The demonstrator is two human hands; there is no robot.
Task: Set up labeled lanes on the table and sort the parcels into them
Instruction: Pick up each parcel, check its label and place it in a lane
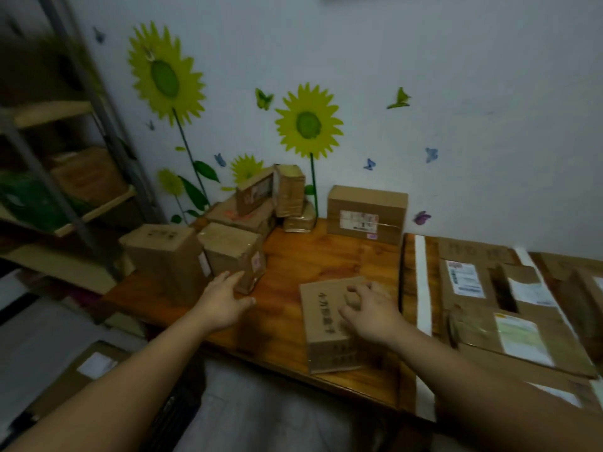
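A flat cardboard parcel (329,324) with printed characters lies near the front edge of the wooden table (313,256). My right hand (368,311) rests on top of it with its fingers bent. My left hand (225,295) touches the front face of a taped cube-shaped parcel (233,249), fingers fairly straight. A white tape strip (422,282) runs front to back on the table's right part, and several labelled parcels (489,288) lie to its right.
A taller box (163,252) stands left of the cube parcel. A pile of small parcels (261,200) leans at the back wall, with one box (367,213) upright beside it. A metal shelf (65,177) with boxes stands at the left. More boxes (85,373) sit on the floor.
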